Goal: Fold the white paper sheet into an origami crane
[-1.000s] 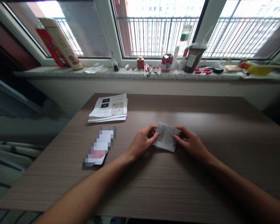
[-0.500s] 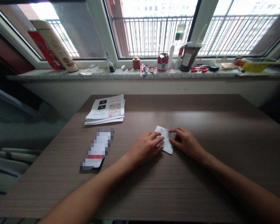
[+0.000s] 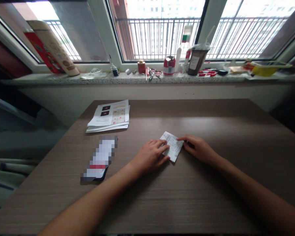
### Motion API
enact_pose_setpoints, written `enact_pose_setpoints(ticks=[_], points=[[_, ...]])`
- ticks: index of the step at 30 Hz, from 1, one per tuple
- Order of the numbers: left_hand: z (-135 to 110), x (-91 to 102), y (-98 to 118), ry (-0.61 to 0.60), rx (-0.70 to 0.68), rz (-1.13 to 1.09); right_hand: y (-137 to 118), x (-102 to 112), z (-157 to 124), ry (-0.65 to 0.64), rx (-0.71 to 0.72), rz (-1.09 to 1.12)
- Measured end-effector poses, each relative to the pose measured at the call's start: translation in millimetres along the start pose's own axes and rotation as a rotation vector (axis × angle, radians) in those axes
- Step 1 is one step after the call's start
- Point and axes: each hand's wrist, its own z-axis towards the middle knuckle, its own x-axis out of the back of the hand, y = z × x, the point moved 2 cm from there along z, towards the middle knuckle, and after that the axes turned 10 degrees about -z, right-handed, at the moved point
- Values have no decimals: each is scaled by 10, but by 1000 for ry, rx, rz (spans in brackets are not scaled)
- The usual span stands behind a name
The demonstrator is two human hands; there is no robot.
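Note:
A small piece of folded printed paper [image 3: 173, 147] lies on the brown table with a corner towards me. My left hand [image 3: 151, 155] rests on its left side, fingers spread apart over the edge and thumb near the lower corner. At the right corner, my right hand [image 3: 196, 148] touches the sheet with an outstretched index finger. The right thumb sits a little lower, beside the edge; its other fingers are partly hidden. Neither hand is closed around the paper.
A phone [image 3: 98, 160] with a blurred screen lies left of my left forearm. Behind it is a stack of printed sheets [image 3: 108, 114]. The windowsill [image 3: 127, 78] beyond the table bears a red can [image 3: 169, 65], a dark drink cup [image 3: 198, 60], a bottle and small items.
The paper has turned slightly and lies flatter, with more of its printed face showing. My right fingers have drawn back from over it to its right corner.

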Motion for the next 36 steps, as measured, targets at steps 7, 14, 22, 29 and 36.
enact_pose_setpoints(ticks=[7, 14, 22, 29, 36], points=[[-4, -3, -24, 6, -10, -28, 59, 59, 18, -48, 70, -10], [-1, -19, -1, -17, -16, -20, 76, 49, 32, -6, 125, -31], [11, -18, 12, -42, -23, -38, 76, 47, 38, -31, 151, -21], [14, -43, 2, -31, -62, -13, 108, 35, 102, -80, 125, 42], [12, -110, -32, 4, -102, -10, 80, 74, 201, -136, 57, 113]])
